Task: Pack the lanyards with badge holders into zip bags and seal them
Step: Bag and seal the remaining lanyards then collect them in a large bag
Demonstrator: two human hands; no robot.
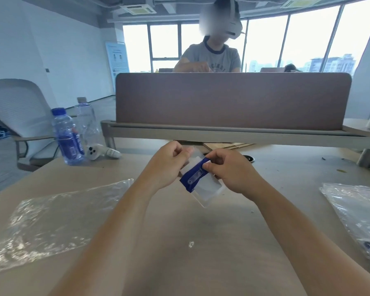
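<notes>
Curled fingers of my left hand (166, 167) pinch the clear bag (196, 156) at its top; my right hand (230, 174) pinches the blue lanyard (193, 178).

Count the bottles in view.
2. A blue-labelled bottle stands at the table's far left; a clear bottle stands just behind it. Others may hide behind the divider.

left hand (165, 165) grips the clear badge holder (207, 188) above the table (286, 167); right hand (230, 173) pinches the blue lanyard (192, 177) folded across it. one zip bag (58, 221) lies flat near the left edge, further bags (357, 210) at the right edge.
</notes>
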